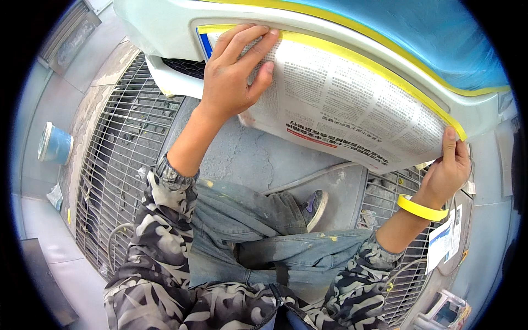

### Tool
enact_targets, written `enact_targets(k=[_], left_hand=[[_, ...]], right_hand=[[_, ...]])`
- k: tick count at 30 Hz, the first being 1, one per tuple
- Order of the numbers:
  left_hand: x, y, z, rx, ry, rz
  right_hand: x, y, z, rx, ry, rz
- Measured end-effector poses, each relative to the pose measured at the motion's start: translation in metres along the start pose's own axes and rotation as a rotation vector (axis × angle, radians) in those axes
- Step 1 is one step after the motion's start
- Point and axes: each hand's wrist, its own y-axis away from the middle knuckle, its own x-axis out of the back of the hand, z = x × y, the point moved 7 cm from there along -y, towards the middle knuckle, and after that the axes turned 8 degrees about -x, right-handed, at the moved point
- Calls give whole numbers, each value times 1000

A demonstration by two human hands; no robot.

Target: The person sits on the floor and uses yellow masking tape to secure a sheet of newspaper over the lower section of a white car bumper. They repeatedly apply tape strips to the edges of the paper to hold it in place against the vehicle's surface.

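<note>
A sheet of newspaper [330, 93] hangs against the white car bumper [159, 27], with yellow masking tape [352, 54] along its upper edge. My left hand [236, 69] lies on the sheet's upper left part, fingers stretched out to the tape and thumb apart. At the sheet's right end, my right hand [452, 168] pinches the corner of the newspaper between thumb and fingers, just below the end of the tape. A yellow tape roll [422, 208] sits around my right wrist like a bracelet. The lower edge of the newspaper hangs loose.
Blue plastic film [440, 38] covers the car above the bumper, edged with yellow tape. Metal floor grating [118, 148] runs on both sides of my legs. A blue bucket [55, 144] stands at the left. Printed sheets [443, 239] lie at the right, and a hose [308, 179] crosses the floor.
</note>
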Motion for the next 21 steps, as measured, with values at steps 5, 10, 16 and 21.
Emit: enact_targets(k=[5, 10, 16, 21], left_hand=[[-2, 0, 3, 19, -41, -12], [-11, -2, 9, 39, -90, -30], [-15, -1, 8, -31, -149, -130], [-22, -2, 8, -128, -173, -212]], right_hand=[[-4, -2, -2, -7, -53, -33], [-7, -23, 45, -122, -29, -51], [-18, -27, 55, -124, -46, -41], [-17, -29, 55, -137, -29, -45]])
